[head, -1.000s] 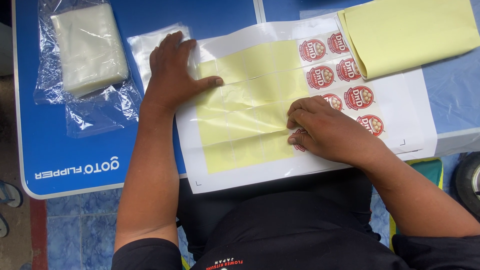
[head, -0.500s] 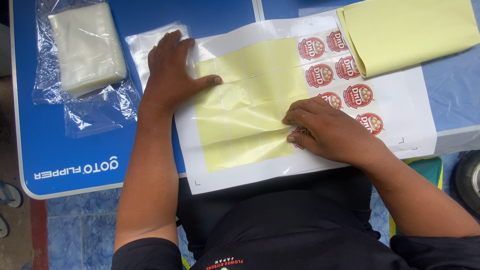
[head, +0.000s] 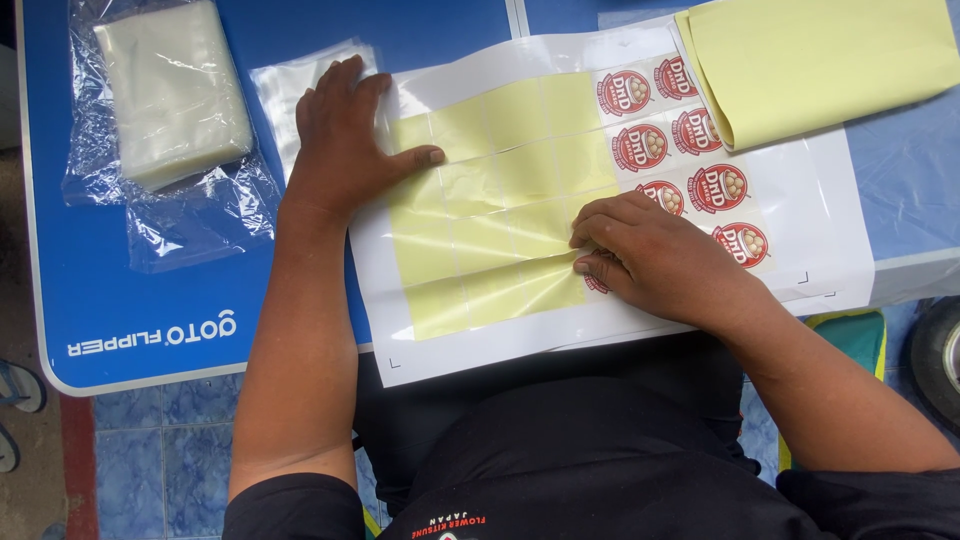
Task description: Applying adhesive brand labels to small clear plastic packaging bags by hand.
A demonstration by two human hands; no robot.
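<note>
A white sticker sheet (head: pixel 830 250) lies on the blue table (head: pixel 150 290), most of its yellow backing (head: pixel 490 250) bare where stickers are gone. Several round red stickers (head: pixel 715 187) are on its right part. My left hand (head: pixel 345 140) lies flat with fingers spread on the sheet's upper left corner, pressing it down. My right hand (head: pixel 655 260) rests on the sheet's lower middle, fingertips pinched at the edge of a red sticker mostly hidden under the hand.
A stack of clear plastic bags (head: pixel 175 90) sits at the table's far left on loose plastic wrap. One flat clear bag (head: pixel 290 85) lies beside my left hand. Yellow backing sheets (head: pixel 830 60) lie at the top right. Tiled floor shows below the table's edge.
My right hand has slid slightly left and down along the sheet, fingers curling onto a sticker at the row's edge. My left hand stays pressed in place.
</note>
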